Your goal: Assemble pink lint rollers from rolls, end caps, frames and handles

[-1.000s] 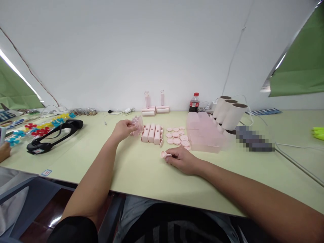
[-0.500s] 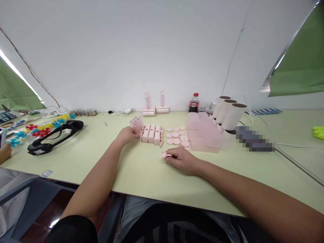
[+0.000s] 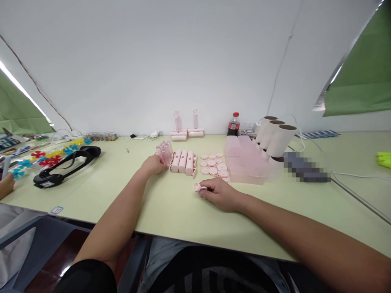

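On the left, my left hand (image 3: 153,164) is at the near side of a cluster of clear pink tubes (image 3: 164,150) that stand upright. Its fingers are curled against the nearest tube, with the fingertips partly hidden. Low over the table, my right hand (image 3: 222,193) pinches a small pale pink piece with a round cupped end (image 3: 197,187) pointing left. Between the hands lie several pink roller-like cylinders (image 3: 182,161) side by side. Several flat pink discs (image 3: 213,163) are spread just beyond my right hand.
A translucent pink box (image 3: 244,162) stands right of the discs, near cardboard tubes (image 3: 281,140) and a cola bottle (image 3: 233,124). Two pink assemblies (image 3: 187,132) stand by the wall. A black headset strap (image 3: 67,167) lies left; another person's hand (image 3: 6,185) is at the far left.
Both hands stay almost in place. The whole view has shifted very slightly.
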Tool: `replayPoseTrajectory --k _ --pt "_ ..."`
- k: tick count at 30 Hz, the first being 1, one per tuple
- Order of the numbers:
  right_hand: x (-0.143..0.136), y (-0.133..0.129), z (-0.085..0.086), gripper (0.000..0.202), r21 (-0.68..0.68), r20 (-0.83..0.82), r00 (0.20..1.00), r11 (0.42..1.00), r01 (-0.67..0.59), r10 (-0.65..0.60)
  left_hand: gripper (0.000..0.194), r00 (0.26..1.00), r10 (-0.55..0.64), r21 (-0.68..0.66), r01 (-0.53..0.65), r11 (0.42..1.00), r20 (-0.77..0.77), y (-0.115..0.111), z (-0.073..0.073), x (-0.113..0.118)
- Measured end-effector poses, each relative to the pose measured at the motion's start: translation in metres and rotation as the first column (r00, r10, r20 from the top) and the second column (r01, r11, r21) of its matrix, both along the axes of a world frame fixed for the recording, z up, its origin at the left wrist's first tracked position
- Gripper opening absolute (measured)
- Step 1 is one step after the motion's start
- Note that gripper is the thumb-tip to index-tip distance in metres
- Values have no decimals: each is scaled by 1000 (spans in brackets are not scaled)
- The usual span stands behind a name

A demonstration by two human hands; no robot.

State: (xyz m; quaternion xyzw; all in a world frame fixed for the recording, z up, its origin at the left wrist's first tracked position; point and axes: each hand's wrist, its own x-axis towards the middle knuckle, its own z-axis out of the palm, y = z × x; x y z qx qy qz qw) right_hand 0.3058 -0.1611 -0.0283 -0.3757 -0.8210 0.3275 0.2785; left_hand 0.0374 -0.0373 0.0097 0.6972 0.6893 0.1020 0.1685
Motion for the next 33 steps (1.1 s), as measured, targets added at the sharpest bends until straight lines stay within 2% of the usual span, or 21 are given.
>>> replayPoseTrajectory --k 5,7,9,11,14,16,17,19,23,26,28,30,32,33 --pt "0 0 1 30 -15 -2 1000 1000 -8 8 33 984 -31 -20 35 999 178 -13 22 -14" --pt "0 -1 1 30 -16 -1 1000 1000 -7 7 40 948 -95 -26 108 994 303 -20 32 -17" --pt "0 -1 1 30 -11 2 1000 1000 1 -1 43 885 -218 11 235 972 411 -29 38 -11" --pt "0 -1 1 30 -12 14 1000 1000 8 -8 40 812 -387 93 387 917 438 -40 40 3" --pt "-1 0 0 30 -16 40 999 999 33 -33 31 677 -647 170 633 755 351 -58 35 33" --pt "-2 0 0 32 -29 35 997 997 65 -64 34 598 -745 132 747 652 296 -68 28 51" --pt "-2 0 -1 33 -47 23 997 996 79 -78 35 578 -769 101 778 620 274 -71 25 57" --pt "-2 1 -2 37 -86 -7 994 990 111 -112 34 574 -783 41 800 599 242 -73 20 64" --pt "-2 2 -2 33 -116 -34 990 985 129 -133 20 598 -783 -11 796 606 170 -70 17 63" --pt "-1 0 0 21 -109 -9 995 989 102 -104 13 630 -756 -24 771 637 177 -65 24 50" --pt "0 -1 2 19 -113 15 994 987 111 -110 17 697 -660 -51 697 715 280 -59 32 32" --pt "0 -1 2 19 -124 30 993 985 120 -117 18 767 -502 -16 554 833 399 -49 40 7" --pt "1 -1 1 19 -133 29 993 984 117 -114 20 845 -313 77 311 947 433 -37 45 -19" --pt "1 -1 1 19 -135 29 993 984 115 -112 21 885 -195 87 174 981 424 -30 46 -31"
